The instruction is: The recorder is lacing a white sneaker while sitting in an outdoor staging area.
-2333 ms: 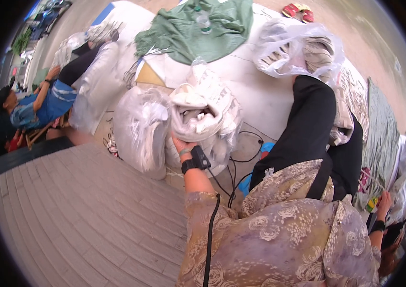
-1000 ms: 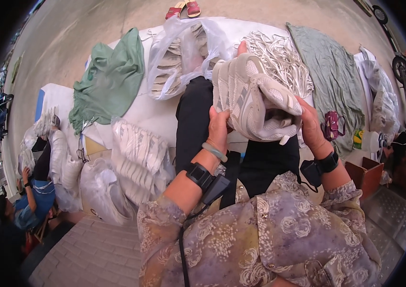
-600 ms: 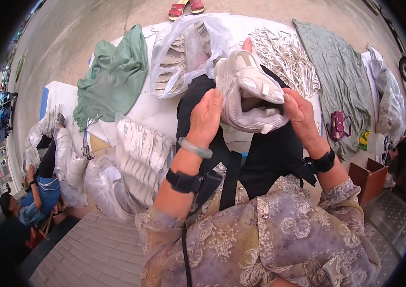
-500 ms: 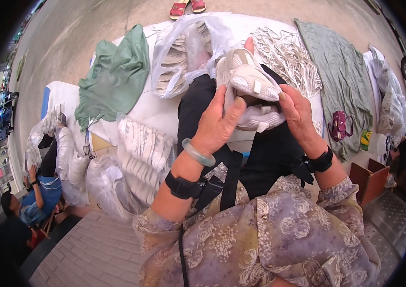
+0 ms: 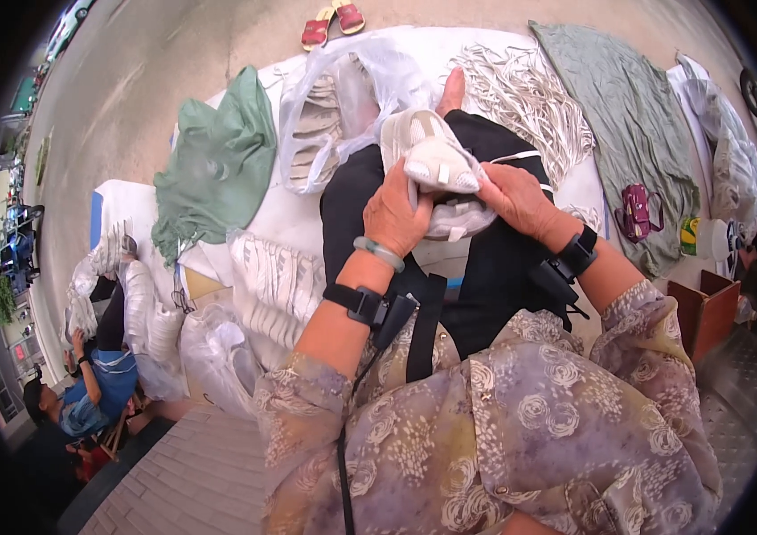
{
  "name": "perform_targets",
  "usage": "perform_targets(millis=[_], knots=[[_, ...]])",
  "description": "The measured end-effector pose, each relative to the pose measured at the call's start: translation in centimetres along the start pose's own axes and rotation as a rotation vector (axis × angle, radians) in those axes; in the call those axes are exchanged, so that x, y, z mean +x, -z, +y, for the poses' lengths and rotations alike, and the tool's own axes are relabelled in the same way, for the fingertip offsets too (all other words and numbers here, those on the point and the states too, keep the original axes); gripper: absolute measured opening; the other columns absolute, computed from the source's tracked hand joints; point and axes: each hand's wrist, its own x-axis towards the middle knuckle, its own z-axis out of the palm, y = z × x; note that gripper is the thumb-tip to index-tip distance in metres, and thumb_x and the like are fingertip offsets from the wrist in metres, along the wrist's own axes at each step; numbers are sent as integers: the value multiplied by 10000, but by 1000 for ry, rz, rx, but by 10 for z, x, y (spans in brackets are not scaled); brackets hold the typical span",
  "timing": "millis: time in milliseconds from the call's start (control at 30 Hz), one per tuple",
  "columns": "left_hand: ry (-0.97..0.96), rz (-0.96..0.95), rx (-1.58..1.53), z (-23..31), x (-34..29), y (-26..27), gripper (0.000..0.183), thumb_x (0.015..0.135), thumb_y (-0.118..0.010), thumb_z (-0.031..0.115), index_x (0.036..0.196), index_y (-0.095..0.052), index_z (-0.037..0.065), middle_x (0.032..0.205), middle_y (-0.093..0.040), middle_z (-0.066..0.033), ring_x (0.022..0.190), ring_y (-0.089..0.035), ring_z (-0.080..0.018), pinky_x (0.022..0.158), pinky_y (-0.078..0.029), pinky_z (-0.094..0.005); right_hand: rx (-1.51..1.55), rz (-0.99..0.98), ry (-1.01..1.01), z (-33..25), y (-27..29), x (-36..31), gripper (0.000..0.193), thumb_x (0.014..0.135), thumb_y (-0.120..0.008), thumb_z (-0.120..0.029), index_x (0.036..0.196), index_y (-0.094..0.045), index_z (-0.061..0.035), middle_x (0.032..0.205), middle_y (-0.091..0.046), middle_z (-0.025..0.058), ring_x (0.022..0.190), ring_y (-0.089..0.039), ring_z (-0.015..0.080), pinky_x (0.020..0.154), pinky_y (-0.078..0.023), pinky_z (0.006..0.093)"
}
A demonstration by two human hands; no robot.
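A white and beige sneaker upper is held over my lap, between my two hands. My left hand grips its left side, thumb near the dark opening. On its right edge my right hand pinches with thumb and fingers. A second pale, rounded shoe part with a small tab shows below the opening; whether it belongs to the same upper I cannot tell. A thin white lace crosses my black trousers beside the right hand. Beyond my knees lies a heap of white laces.
A clear plastic bag of stacked uppers lies ahead, beside a green cloth. More stacked uppers sit at left. A grey-green sheet carries a maroon pouch. Another person works at far left.
The upper and both hands have shifted slightly left. My right hand has turned inward onto the upper's edge. The white lace now shows by my right knee.
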Motion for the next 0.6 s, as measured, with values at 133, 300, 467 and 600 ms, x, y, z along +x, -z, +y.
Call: perform_targets(millis=[133, 300, 467, 600], knots=[[-106, 14, 175, -16, -29, -11, 525, 763, -593, 219, 1225, -422, 38, 1142, -539, -194, 1050, -511, -374, 904, -378, -470, -104, -1, 84, -5, -5, -15, 417, 878, -436, -437, 819, -548, -40, 744, -586, 175, 754, -565, 371, 647, -428, 453], [-128, -106, 189, -17, -34, -5, 522, 781, -609, 223, 1244, -429, 61, 1259, -472, -175, 1176, -444, -332, 1006, -280, -475, -213, 95, 189, -6, -19, -25, 406, 878, -451, -417, 789, -509, -25, 737, -574, 168, 716, -560, 343, 647, -421, 433], [85, -145, -264, 19, -29, 14, 504, 751, -639, 212, 1203, -460, 80, 1130, -546, -148, 1075, -499, -329, 895, -387, -411, -55, -50, 74, -3, -3, -27, 489, 834, -493, -486, 811, -522, 2, 833, -589, 187, 810, -574, 349, 704, -439, 432], [-118, 59, 44, 26, -20, 18, 494, 669, -648, 155, 1138, -512, 85, 979, -589, -117, 979, -515, -334, 824, -416, -401, -83, 17, 138, -6, -5, -32, 567, 727, -574, -555, 832, -528, 1, 835, -585, 188, 809, -573, 352, 711, -446, 415]])
